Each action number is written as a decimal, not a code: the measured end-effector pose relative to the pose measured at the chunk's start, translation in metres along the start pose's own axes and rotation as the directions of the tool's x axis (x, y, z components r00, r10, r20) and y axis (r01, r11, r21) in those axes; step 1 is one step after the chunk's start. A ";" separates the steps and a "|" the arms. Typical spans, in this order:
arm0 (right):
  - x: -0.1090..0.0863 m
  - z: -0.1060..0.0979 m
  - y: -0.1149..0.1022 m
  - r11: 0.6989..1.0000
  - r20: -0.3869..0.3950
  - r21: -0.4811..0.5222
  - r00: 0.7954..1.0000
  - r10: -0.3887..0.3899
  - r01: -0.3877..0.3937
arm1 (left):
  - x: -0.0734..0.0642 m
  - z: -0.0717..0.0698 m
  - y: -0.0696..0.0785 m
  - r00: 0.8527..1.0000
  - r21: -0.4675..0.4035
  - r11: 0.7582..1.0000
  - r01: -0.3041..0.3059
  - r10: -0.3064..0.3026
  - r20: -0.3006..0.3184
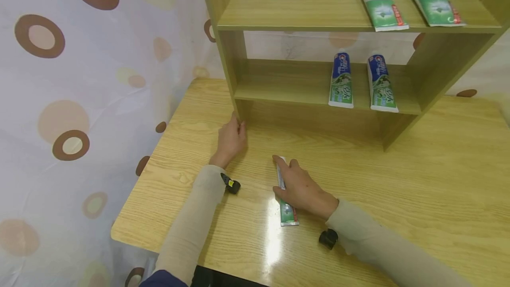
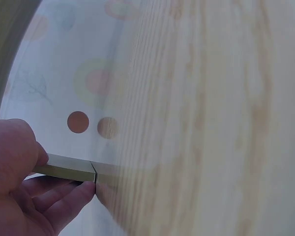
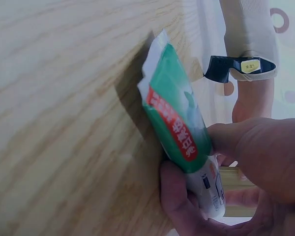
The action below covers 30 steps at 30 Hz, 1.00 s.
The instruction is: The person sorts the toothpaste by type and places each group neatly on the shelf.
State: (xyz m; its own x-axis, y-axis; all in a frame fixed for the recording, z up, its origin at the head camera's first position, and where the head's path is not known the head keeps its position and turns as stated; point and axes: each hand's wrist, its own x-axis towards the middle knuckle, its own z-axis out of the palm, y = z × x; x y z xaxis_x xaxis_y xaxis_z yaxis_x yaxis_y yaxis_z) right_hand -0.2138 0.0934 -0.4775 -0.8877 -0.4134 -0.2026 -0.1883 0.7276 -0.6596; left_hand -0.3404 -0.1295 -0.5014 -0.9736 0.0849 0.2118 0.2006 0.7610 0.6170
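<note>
My left hand [image 1: 231, 139] grips the lower front edge of the wooden shelf's left side panel [image 1: 226, 52]. In the left wrist view the thumb lies on one face of that panel [image 2: 69, 168] and the fingers on the other. A white and green toothpaste tube [image 1: 287, 214] is on the table in front of the shelf. My right hand [image 1: 301, 188] holds it from the right, thumb on one side and fingers on the other. The right wrist view shows the tube's crimped green end [image 3: 174, 98] pointing away from the palm; its cap end is partly hidden by the fingers.
Two white and green tubes, one left [image 1: 380, 3] and one right [image 1: 434, 1], lie on the upper shelf board. The lower board bears two blue and green tubes [image 1: 341, 81]. A patterned curtain [image 1: 99, 79] hangs beyond the wooden table [image 1: 446, 180]. Something black [image 1: 223, 278] shows at the table's front edge.
</note>
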 end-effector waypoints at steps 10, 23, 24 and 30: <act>-0.004 0.003 0.003 1.000 -0.028 0.010 0.999 -0.021 0.021 | -0.001 0.000 -0.001 1.000 0.000 1.000 0.009 -0.009 0.011; -0.003 -0.009 0.007 0.998 -0.008 0.028 0.998 -0.062 0.062 | 0.001 0.000 -0.001 1.000 -0.005 1.000 -0.015 0.015 0.000; -0.003 -0.011 0.006 0.998 -0.005 0.024 0.998 -0.063 0.063 | 0.001 0.000 -0.001 1.000 -0.008 1.000 -0.014 0.014 -0.001; -0.002 -0.023 0.002 0.999 0.005 0.004 0.998 -0.055 0.055 | 0.000 0.001 -0.002 1.000 -0.017 1.000 -0.007 0.007 -0.003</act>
State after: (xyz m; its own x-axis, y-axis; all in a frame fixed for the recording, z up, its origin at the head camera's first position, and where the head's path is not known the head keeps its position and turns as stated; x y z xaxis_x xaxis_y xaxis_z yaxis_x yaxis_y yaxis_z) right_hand -0.2216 0.1083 -0.4620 -0.8738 -0.4555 -0.1702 -0.2349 0.7020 -0.6723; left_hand -0.3406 -0.1305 -0.5037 -0.9719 0.0882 0.2181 0.2090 0.7491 0.6287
